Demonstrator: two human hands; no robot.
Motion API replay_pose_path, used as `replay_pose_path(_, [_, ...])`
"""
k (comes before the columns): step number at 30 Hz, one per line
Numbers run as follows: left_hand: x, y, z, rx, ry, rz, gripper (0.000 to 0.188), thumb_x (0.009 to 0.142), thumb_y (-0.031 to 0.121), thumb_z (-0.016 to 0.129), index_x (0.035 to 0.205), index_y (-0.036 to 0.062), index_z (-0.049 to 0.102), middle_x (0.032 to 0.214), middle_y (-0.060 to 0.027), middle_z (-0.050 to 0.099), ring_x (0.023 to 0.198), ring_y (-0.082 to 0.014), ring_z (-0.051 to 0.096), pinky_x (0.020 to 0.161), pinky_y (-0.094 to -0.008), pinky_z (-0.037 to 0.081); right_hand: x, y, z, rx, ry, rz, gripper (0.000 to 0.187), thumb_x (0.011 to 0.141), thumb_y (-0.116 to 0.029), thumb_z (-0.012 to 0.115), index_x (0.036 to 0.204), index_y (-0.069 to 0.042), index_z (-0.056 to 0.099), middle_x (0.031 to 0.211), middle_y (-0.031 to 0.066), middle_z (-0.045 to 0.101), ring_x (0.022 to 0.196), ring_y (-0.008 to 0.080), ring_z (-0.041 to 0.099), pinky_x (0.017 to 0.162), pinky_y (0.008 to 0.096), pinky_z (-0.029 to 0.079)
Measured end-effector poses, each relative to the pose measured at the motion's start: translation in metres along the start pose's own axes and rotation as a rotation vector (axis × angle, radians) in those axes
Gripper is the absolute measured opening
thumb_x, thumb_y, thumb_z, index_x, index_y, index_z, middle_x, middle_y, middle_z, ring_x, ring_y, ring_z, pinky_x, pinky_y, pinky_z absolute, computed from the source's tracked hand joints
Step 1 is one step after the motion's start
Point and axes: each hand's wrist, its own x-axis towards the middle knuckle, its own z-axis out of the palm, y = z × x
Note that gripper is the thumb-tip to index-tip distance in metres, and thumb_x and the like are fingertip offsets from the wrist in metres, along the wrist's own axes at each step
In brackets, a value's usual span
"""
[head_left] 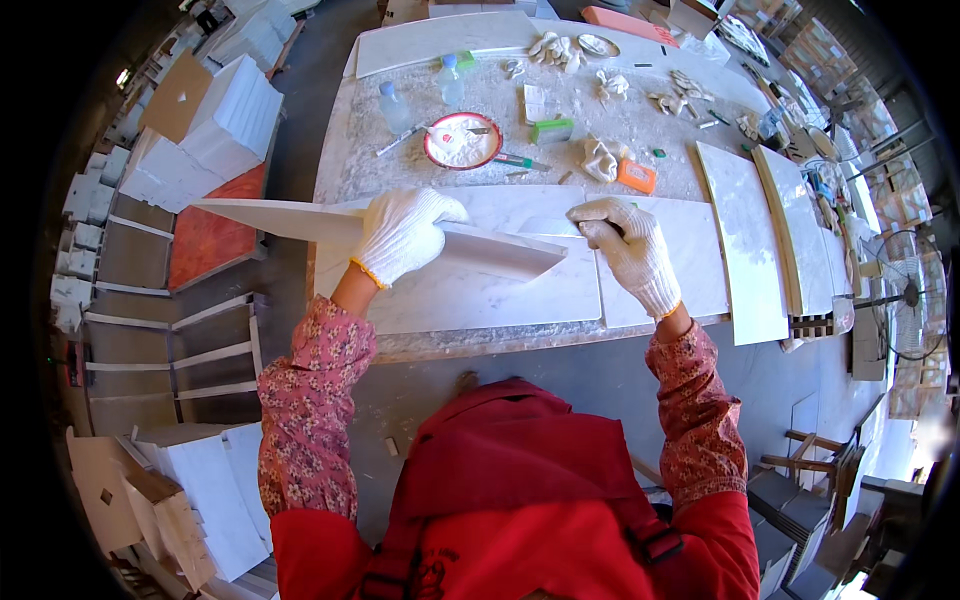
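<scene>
Clock is read from each hand, 12 being away from the wearer. Left hand (405,235), white knit glove: closed over the narrow white slab (500,253), fingers wrapped across its upper edge. Right hand (632,250), same glove: fingers curled tight, a thin blade-like tool (548,227) pinched, its blade pointed to 9 o'clock; whether the narrow slab is touched by it cannot be told. Narrow slab is held tilted on edge at the near side of the counter (350,172), long axis run from between 9 and 10 o'clock to between 3 and 4 of the left hand, tapered end to the left.

Two flat marbled slabs are laid below, a left one (480,305) and a right one (665,290). Counter top is dusted white. From the left hand: red-rimmed bowl (463,140) of white paste at 1 o'clock, clear bottle (395,108) at 12. From the right hand: orange box (637,177) at 12, green box (552,131) at 11, long slab (745,245) at 3. Room: grey floor (290,290), metal racks (170,365) at 8 o'clock of the left hand, standing fan (908,293) past 3 of the right.
</scene>
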Motion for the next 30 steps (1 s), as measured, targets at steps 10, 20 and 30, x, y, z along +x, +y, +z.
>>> replay_pose_path(10, [0.003,0.006,0.001,0.125,0.061,0.026,0.029,0.068,0.012,0.063,0.091,0.0217,0.077,0.079,-0.0173,0.069,0.075,-0.0365,0.067,0.063,-0.0496,0.050,0.012,-0.003,0.003,-0.202,-0.105,-0.140,0.017,0.091,-0.006,0.062,0.102,-0.004,0.074,0.090,0.0107,0.073,0.079,0.0204,0.067,0.072,0.0307,0.052])
replay_pose_path(20, [0.010,0.017,-0.006,0.137,-0.008,-0.130,0.021,0.071,0.016,0.065,0.086,0.0217,0.079,0.080,-0.0168,0.070,0.077,-0.0364,0.069,0.065,-0.0482,0.053,0.002,-0.008,-0.001,-0.297,-0.036,-0.179,0.014,0.092,-0.005,0.061,0.101,0.000,0.071,0.086,0.0138,0.070,0.077,0.0209,0.067,0.072,0.0311,0.051])
replay_pose_path(30, [0.013,0.010,0.002,0.138,0.050,-0.081,0.017,0.068,0.016,0.065,0.078,0.0208,0.077,0.075,-0.0171,0.068,0.074,-0.0371,0.067,0.061,-0.0491,0.050,-0.024,-0.006,0.005,-0.336,0.203,-0.251,0.011,0.089,-0.005,0.064,0.095,-0.002,0.072,0.081,0.0121,0.069,0.067,0.0235,0.065,0.064,0.0333,0.050])
